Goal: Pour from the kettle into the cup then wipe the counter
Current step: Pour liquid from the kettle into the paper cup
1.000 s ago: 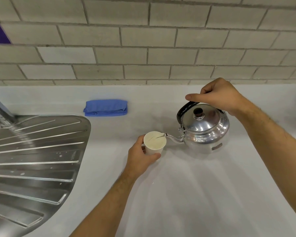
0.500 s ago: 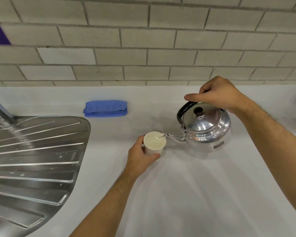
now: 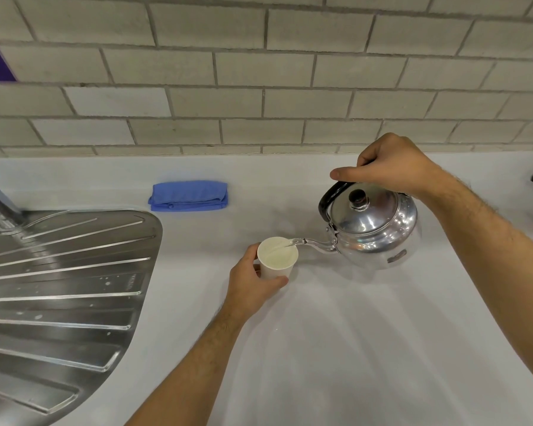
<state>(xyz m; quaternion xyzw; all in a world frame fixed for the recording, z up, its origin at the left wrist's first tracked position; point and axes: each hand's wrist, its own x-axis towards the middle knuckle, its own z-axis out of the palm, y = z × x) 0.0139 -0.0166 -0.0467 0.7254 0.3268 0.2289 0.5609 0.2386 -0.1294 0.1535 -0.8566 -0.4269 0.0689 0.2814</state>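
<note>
The white paper cup (image 3: 277, 257) stands on the pale counter (image 3: 351, 348), just right of the steel draining board (image 3: 59, 272). The left hand (image 3: 253, 287) wraps around its near side. The right hand (image 3: 391, 166) grips the black handle of the shiny kettle (image 3: 373, 229), tilted toward the cup, spout tip over the rim. A folded blue cloth (image 3: 189, 195) lies behind the cup, near the brick wall (image 3: 259, 72).
</note>
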